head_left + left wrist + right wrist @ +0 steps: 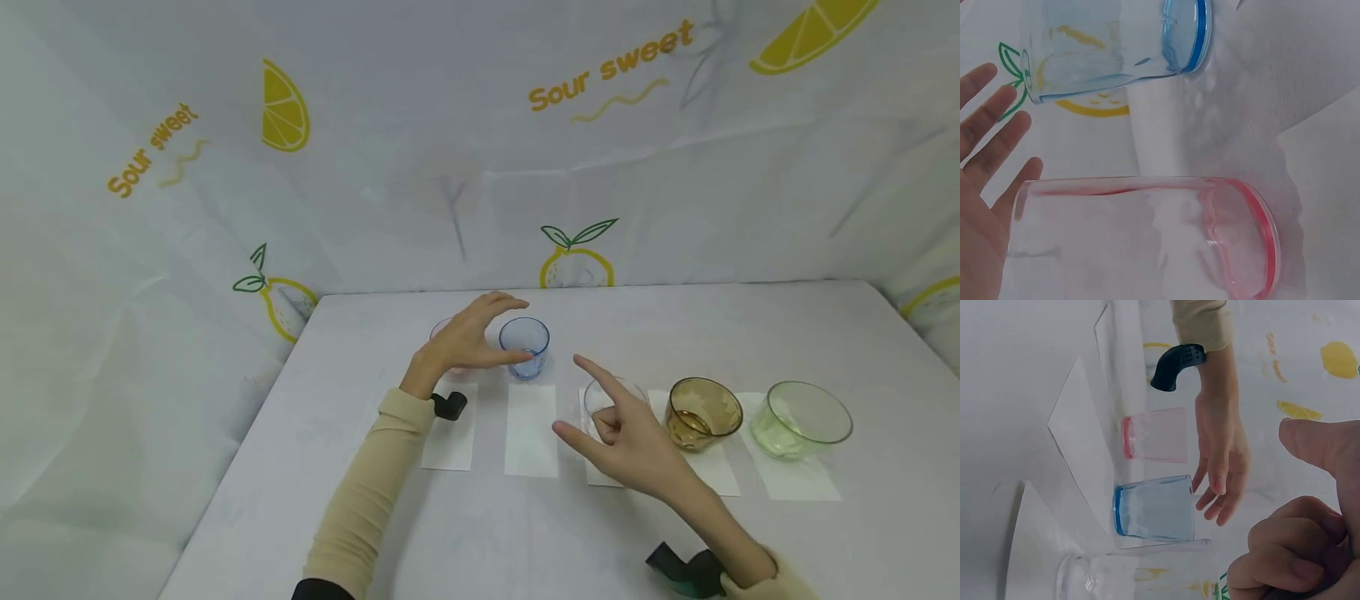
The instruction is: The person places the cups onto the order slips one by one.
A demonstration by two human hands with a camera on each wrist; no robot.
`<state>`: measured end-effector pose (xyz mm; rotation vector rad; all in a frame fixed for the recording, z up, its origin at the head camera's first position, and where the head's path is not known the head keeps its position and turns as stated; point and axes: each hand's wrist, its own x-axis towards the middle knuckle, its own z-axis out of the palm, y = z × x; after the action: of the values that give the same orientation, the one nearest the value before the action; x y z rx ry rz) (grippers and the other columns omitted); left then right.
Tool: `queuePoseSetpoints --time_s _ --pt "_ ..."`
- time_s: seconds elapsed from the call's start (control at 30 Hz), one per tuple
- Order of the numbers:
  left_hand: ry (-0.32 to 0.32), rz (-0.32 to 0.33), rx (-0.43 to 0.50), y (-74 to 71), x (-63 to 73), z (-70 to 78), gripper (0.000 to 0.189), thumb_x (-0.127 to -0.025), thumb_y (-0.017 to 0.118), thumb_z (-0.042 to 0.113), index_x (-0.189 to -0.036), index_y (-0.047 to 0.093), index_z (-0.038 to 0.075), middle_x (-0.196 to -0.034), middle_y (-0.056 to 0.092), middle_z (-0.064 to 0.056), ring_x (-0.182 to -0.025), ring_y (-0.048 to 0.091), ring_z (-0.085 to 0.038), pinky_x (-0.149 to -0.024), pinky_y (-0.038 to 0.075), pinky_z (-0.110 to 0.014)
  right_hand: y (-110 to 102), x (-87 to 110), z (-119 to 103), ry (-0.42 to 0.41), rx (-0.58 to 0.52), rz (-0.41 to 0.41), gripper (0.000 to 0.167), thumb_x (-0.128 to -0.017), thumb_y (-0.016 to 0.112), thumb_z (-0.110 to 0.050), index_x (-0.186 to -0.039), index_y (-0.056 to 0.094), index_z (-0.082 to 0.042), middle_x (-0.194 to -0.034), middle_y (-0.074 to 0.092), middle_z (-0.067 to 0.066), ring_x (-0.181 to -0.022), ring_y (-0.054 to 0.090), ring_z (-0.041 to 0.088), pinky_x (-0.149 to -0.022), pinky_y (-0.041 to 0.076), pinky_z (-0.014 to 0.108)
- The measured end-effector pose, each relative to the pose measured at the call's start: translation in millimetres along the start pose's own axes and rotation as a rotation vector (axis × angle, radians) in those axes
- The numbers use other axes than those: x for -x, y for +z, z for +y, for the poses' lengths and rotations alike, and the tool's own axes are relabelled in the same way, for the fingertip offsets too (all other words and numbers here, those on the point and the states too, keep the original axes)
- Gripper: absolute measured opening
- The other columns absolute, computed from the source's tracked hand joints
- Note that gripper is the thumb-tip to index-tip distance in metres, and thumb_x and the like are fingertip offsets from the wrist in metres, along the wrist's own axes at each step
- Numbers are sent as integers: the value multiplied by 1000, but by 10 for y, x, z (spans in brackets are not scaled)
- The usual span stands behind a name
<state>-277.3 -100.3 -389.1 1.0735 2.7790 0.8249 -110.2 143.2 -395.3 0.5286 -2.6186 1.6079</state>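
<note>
My left hand (472, 337) hovers at the back of the table, thumb and fingers spread apart beside the rim of a blue glass (534, 368). A pink glass (1141, 237), mostly hidden by this hand in the head view, stands to the left of the blue one. My right hand (637, 450) holds nothing; its thumb and index finger stretch out wide while the other fingers curl in. Partly behind it is a clear glass (1141, 575). An amber glass (701, 408) and a pale green glass (802, 421) stand farther right.
Several white paper strips lie in a row, among them one in front of the blue glass (531, 437) and one under the green glass (802, 483). A lemon-printed white curtain (420, 183) hangs behind the white table (480, 542). Dark wrist mounts sit at both sleeves.
</note>
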Motion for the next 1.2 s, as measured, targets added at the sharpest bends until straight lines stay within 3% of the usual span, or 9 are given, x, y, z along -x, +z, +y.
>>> queuePoseSetpoints --time_s 0.37,0.67,0.9,1.2 --pt "-40 -9 -5 115 -35 -106 78 -83 80 52 -149 52 21 -147 54 -1 -141 48 -23 -114 45 -53 201 2 140 -53 -19 -104 80 -91 79 -27 -158 37 -17 -55 23 -15 -50 20 -6 -45 22 16" --pt "-60 -65 -82 173 -53 -132 86 -82 78 59 -152 48 19 -152 52 -3 -144 47 -27 -123 32 -55 348 34 217 -46 38 -157 77 -91 78 -30 -155 40 -12 -55 24 -18 -51 21 -7 -49 27 14" --pt "-56 -58 -62 193 -52 -158 86 -81 79 57 -151 49 18 -149 54 -3 -139 50 -25 -120 33 -52 429 42 290 -41 48 -172 76 -92 77 -29 -154 40 -8 -55 24 -18 -51 22 -7 -51 28 15" --pt "-54 -63 -53 200 -54 -159 85 -81 79 57 -151 49 18 -143 58 -3 -135 52 -21 -115 35 -48 424 52 404 125 106 -234 87 -92 75 -37 -160 29 -9 -52 32 -13 -47 27 -2 -48 29 18"
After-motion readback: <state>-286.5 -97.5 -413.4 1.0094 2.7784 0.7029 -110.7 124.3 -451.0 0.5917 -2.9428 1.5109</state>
